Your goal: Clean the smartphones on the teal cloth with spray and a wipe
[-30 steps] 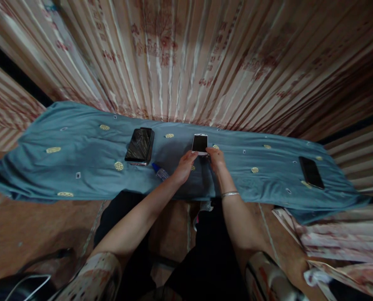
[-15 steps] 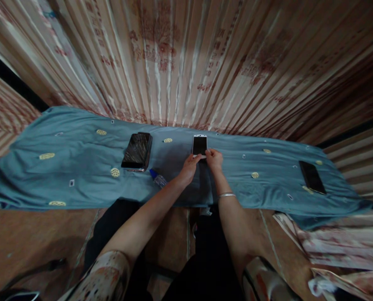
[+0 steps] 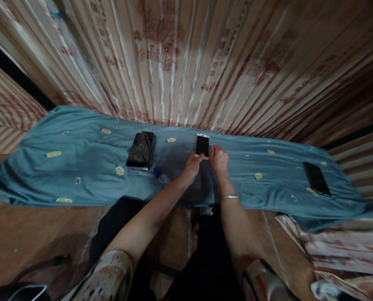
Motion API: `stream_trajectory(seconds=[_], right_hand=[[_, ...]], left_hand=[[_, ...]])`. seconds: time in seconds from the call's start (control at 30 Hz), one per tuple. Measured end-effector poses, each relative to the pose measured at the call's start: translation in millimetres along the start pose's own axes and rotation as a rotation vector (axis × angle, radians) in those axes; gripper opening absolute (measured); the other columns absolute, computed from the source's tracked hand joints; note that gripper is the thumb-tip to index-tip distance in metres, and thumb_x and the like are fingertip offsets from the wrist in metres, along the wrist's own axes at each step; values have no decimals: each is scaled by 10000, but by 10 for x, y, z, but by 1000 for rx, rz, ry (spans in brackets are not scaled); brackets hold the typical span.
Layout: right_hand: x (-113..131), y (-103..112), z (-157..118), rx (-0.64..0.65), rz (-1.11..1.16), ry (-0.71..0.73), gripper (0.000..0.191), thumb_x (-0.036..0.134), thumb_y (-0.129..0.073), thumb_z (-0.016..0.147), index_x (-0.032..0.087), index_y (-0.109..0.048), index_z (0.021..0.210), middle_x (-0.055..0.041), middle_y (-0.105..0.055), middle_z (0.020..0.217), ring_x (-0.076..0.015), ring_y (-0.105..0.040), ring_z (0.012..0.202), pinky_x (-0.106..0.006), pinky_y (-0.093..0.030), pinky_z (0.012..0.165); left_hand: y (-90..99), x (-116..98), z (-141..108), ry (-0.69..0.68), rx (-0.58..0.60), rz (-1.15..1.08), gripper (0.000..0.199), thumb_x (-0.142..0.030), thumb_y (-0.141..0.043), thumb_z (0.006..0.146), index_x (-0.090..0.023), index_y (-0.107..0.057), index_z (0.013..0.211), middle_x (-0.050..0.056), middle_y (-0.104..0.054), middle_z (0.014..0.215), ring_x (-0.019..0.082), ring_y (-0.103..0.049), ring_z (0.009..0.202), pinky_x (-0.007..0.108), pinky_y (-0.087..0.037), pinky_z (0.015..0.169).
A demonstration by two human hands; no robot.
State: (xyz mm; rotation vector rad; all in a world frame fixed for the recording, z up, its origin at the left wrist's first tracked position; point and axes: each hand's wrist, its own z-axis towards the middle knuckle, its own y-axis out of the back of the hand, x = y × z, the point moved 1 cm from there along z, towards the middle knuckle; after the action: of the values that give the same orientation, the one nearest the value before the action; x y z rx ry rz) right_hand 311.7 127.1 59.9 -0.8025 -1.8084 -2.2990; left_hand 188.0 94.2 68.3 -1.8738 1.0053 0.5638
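A white phone with a dark screen (image 3: 202, 145) is in the middle, above the blue cloth. My left hand (image 3: 192, 166) grips its lower end, thumb on the front. Close by the phone's right edge is my right hand (image 3: 219, 159), its fingers curled together; whether they pinch anything is too small to make out. To the left lies a stack of dark phones (image 3: 140, 150) with a shiny top one. A clear bottle with a blue cap (image 3: 161, 177) rests beside my left forearm.
Another dark phone (image 3: 317, 179) lies at the right end of the blue cloth (image 3: 89, 159). A pleated patterned curtain (image 3: 186, 62) hangs right behind the cloth's far edge. My legs are under the near edge.
My right hand has moved off the phone's lower right corner, slightly up and to the right. My left hand still holds the phone. The whole view has shifted a little.
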Motion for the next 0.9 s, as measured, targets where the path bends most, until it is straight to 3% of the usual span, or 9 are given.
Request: stream_trajectory(seconds=[0.07,0.17,0.23,0.33,0.47,0.53,0.73,0.9], right_hand=[[16,35,-2,-29,157,-5,317,193,-511,1017,162,-774,1192,-176,-785,1195,-268,-713,1117,-331,-493,946],[77,-12,-81,-4,802,-102,179,258,-631,917,194,-791,967,-91,-800,1025,-245,-703,1036,-313,-501,890],[155,-91,-197,65,938,-110,194,368,-648,893,213,-762,867,-36,-773,847,-214,-699,864,-302,-521,783],[281,-197,-410,168,1064,-106,233,456,-704,836,227,-744,860,-14,-760,788,-192,-689,753,-305,-540,716],[423,-235,-643,460,1374,-134,191,411,-780,752,240,-726,819,7,-762,776,-176,-686,738,-281,-546,703],[476,-216,-729,536,1425,-131,178,391,-790,717,244,-731,798,7,-773,790,-186,-693,760,-291,-559,723],[573,-181,-898,600,1441,-110,165,357,-799,693,253,-746,809,-5,-792,851,-223,-734,903,-330,-581,821],[669,-231,-909,607,1272,-33,223,451,-762,743,245,-761,830,-32,-804,838,-237,-740,858,-347,-589,793]], left_hand=[[41,-17,-63,-17,18,-23,215,-100,-782,837,-168,-711,1028,13,-753,876,196,-707,1121,285,-499,976],[138,-48,-169,-48,62,-81,196,-80,-815,785,-182,-721,924,10,-771,905,174,-711,1061,257,-498,932],[219,-73,-249,-47,116,-106,160,-111,-842,768,-181,-731,859,5,-775,895,150,-708,963,239,-492,870],[364,-119,-377,-29,166,-203,159,-142,-857,739,-182,-750,850,-6,-768,850,123,-674,787,248,-487,775],[580,-176,-538,-29,119,-282,200,-105,-875,691,-176,-763,841,-6,-771,847,123,-679,798,276,-518,857],[672,-190,-607,-23,104,-280,225,-87,-877,677,-173,-776,859,-2,-777,838,123,-681,793,278,-522,851],[801,-170,-775,-69,117,-230,254,-117,-922,606,-166,-798,822,10,-793,786,127,-694,758,241,-517,764],[899,-255,-870,-102,72,-218,315,-169,-980,538,-144,-778,778,24,-789,758,143,-700,707,273,-536,758]])
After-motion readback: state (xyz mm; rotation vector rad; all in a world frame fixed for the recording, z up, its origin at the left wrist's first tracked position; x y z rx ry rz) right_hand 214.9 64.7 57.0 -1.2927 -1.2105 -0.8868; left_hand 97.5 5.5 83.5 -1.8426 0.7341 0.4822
